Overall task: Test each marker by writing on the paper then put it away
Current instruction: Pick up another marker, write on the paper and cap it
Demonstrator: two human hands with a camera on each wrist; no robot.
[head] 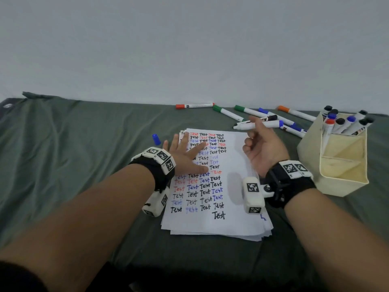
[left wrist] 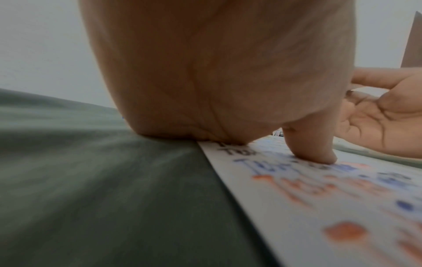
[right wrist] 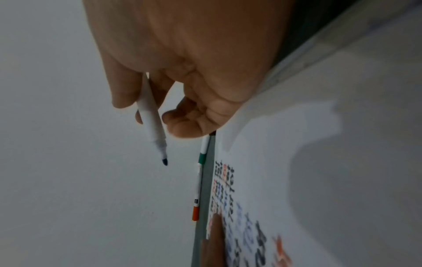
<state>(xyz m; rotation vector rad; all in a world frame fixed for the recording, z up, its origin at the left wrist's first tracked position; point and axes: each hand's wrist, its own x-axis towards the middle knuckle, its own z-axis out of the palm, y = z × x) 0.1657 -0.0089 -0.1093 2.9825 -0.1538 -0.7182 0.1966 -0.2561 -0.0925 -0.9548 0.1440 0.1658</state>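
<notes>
Paper (head: 233, 163) packed with "Test" words, box (head: 336, 169) at right part-filled, several markers (head: 250, 111) still lying beyond, right hand (head: 265, 148) pinching an uncapped marker (head: 259, 124) above the paper, left hand (head: 185, 157) pressing flat.

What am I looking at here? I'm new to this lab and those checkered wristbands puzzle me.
No machine: a person wears a head camera and one camera on each wrist; the bands carry tracking tags. The head view shows both arms over a green cloth. The left hand lies flat on the paper, covered in "Test" words. The right hand holds an uncapped marker above it; the right wrist view shows its tip. A blue cap, loose markers and a holder lie nearby.
</notes>
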